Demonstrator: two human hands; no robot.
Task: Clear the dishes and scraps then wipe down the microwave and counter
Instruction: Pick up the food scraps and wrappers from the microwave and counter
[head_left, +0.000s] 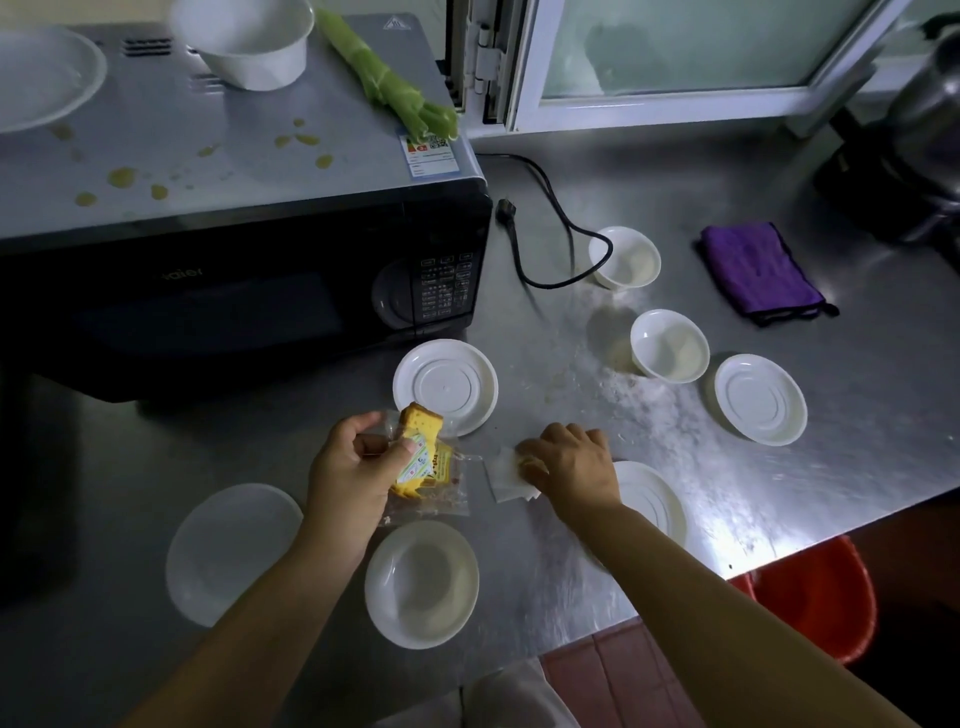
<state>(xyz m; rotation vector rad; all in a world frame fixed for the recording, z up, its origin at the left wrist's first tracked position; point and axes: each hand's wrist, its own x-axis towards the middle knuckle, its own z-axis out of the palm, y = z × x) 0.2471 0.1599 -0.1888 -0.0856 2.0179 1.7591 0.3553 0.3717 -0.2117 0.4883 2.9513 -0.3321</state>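
Shiny metal counter (779, 493) holds white bowls and plates all around, a purple cloth (758, 273) far right, and a black microwave (234, 291) with yellow spots on top and a green veggie stalk lying slanted there. Left hand (353, 467) pinches a clear snack wrapper (426, 467), standing mostly upright, its label too small to read. Right hand (571, 462) curls down on a white napkin (506, 475) just beside it.

Left hand (353, 462) fingers curled, pinching; right hand (571, 462) palm-down, fingers bent.
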